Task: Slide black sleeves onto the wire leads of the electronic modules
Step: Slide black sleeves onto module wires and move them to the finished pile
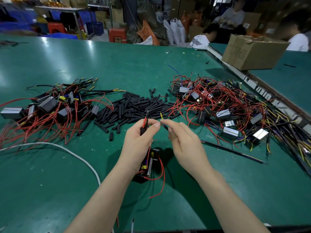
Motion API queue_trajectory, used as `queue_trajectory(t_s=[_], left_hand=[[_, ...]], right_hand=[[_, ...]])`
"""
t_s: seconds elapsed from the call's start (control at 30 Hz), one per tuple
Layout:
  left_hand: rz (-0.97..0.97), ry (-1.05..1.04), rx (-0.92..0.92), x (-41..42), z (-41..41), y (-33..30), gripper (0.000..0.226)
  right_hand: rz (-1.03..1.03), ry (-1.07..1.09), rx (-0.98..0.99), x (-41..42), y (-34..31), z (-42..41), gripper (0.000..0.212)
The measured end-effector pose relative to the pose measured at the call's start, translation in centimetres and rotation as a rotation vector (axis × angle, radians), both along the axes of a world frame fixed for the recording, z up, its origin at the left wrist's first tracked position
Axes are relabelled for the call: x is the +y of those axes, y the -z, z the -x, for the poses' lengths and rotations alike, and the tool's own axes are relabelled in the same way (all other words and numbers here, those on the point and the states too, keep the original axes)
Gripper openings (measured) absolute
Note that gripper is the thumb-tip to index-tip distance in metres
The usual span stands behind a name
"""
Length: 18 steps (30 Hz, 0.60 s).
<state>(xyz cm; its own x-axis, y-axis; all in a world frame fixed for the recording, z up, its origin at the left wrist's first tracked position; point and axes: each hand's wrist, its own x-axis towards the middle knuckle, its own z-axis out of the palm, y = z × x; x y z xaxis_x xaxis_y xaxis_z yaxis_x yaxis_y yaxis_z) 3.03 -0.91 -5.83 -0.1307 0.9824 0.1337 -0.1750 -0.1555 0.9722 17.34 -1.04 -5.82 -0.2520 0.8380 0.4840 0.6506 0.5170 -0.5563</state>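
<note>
Head view: cluttered green table (104, 64), workshop.

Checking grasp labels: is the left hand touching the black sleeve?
Touching. The head view shows the left hand with fingers curled round the short black tubular sleeve, red lead beside it.

A glossy green table mat (117, 64) carries matt black sleeves (134, 106), shiny metal-faced modules (260, 134) and a rough cardboard box (252, 52).

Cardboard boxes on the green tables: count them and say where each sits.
1. The open cardboard box stands at the far right, on the neighbouring green table beyond the metal divider rail. More cartons are stacked off the tables in the blurred background.
</note>
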Motion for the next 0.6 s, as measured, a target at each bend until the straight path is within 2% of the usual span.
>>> queue_trajectory(t_s=[0.17, 0.33, 0.47, 0.6], left_hand=[[-0.027, 0.022, 0.043, 0.1, -0.1, 0.0, 0.014], [-0.004, 0.076, 0.054, 0.1, -0.5, 0.3, 0.036], [-0.072, 0.025, 0.286, 0.1, -0.6, 0.9, 0.026], [-0.113, 0.045, 0.331, 0.1, -0.5, 1.2, 0.010]], right_hand=[[0.029, -0.013, 0.027, 0.2, 0.1, 0.1, 0.027], [-0.044, 0.088, 0.132, 0.5, 0.1, -0.2, 0.021], [-0.045, 0.152, 0.170, 0.6, 0.1, -0.3, 0.022], [-0.040, 0.154, 0.182, 0.5, 0.0, -0.4, 0.022]])
